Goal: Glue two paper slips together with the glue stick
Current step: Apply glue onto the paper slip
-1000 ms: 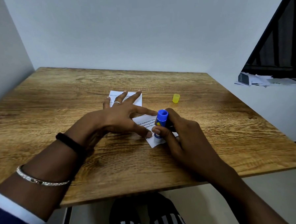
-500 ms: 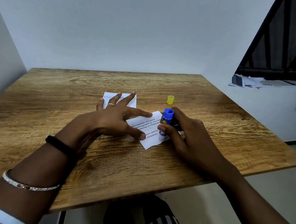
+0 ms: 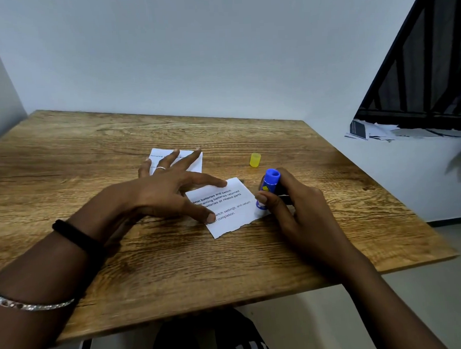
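Glue stick (image 3: 267, 189) beside slip (image 3: 231, 209), yellow cap (image 3: 255, 160) near.

Illumination is soft, even and moderately dim, with a cool cast on the wall (image 3: 217, 55). The hands cast faint, diffuse shadows on the tabletop (image 3: 175, 270). No glare is visible. Wide-angle distortion bends the edges. Printed text stays legible; the right edge is slightly smeared.

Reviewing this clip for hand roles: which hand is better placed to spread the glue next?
The right hand: it already grips the glue stick at the near slip edge, while the left hand pins both slips.
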